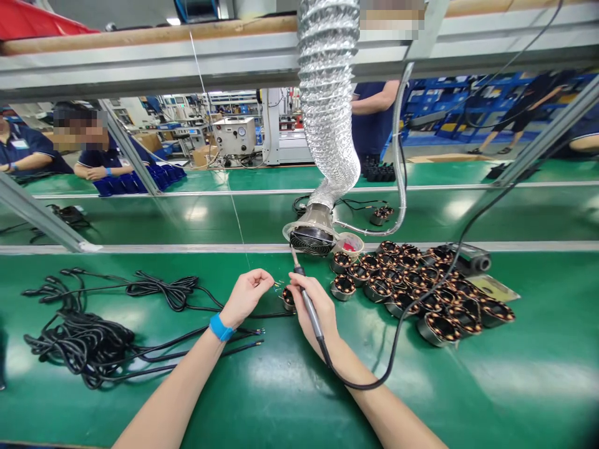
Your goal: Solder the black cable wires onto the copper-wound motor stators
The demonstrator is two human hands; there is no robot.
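My right hand (pixel 316 305) grips a soldering iron (pixel 311 315) like a pen, its tip pointing up and away toward the fume extractor's fan. My left hand (pixel 248 296), with a blue wristband (pixel 221 327), is closed in a pinch at thin wires (pixel 277 286) whose coloured ends stick out by the fingertips. Between the two hands sits a motor stator (pixel 289 299) with copper windings, partly hidden by my right fingers. A black cable (pixel 276 315) passes behind my left wrist toward this stator.
Coiled black cables (pixel 84 346) lie at left. Many stators (pixel 402 280) stand grouped at right, beside a small round tub (pixel 349 244). A silver duct (pixel 327 93) with a fan hood (pixel 312 240) hangs ahead. The iron's cord (pixel 397 337) loops over my right forearm. Co-workers (pixel 105 149) sit across the bench.
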